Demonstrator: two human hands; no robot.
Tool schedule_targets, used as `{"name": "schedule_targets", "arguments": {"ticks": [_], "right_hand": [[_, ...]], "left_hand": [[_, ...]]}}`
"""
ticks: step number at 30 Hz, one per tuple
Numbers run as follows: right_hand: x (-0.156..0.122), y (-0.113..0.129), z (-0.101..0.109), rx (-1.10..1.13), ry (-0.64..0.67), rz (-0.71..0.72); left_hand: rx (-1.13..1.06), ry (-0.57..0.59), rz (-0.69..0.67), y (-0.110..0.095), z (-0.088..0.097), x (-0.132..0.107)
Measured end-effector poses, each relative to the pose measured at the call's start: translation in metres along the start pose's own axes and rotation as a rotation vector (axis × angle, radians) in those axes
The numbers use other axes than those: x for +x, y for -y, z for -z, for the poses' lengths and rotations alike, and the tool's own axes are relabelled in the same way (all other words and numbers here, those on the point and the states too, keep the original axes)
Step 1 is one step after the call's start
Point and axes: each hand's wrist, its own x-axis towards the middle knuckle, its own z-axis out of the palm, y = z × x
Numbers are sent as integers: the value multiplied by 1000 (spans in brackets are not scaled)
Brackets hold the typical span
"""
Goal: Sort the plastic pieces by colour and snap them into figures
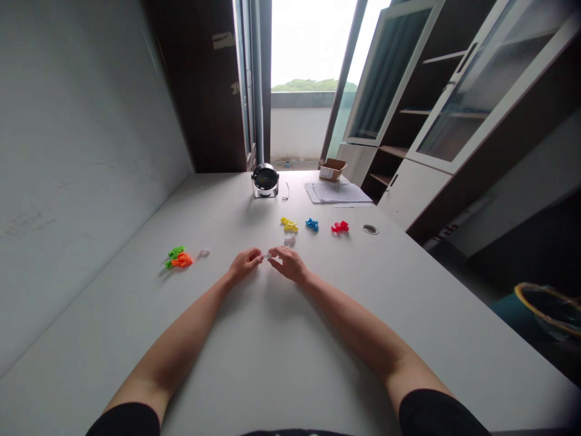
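My left hand (244, 264) and my right hand (288, 263) meet in the middle of the white table (272, 339), both pinching one small white plastic piece (267, 255) between their fingertips. Just beyond them lies another white piece (289, 240). Further back sit a yellow piece (289, 224), a blue piece (311, 224) and a red piece (340, 227) in a row. To the left lie a green piece (175, 252), an orange piece (182, 260) and a small clear piece (204, 253).
A small round fan (265, 180) stands at the table's far end, with papers (336, 192) and a cardboard box (331, 169) beside it. A cable hole (370, 229) is near the right edge. Cabinets with glass doors (436, 91) rise on the right. A basket (549, 309) sits low right.
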Motion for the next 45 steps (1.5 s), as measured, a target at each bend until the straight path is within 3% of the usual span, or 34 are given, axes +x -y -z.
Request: {"name": "schedule_targets", "arguments": {"ticks": [12,17,22,27,37,41,45], "right_hand": [[-1,-3,-10,33,66,-120],[0,-1,-6,78,76,-118],[0,7,2,50,26,-45],[1,13,3,-75,84,119],[1,14,5,-47,93,177],[3,6,3,-14,70,111],[9,-12,11,-22,-50,-49]], "left_hand": [[-155,8,-10,11,-1,1],[-333,30,-9,6,3,5],[-332,10,31,0,8,5],[-252,25,35,0,9,4],[-229,50,32,3,6,5],[-202,27,48,5,5,5],[-219,9,36,6,2,4]]}}
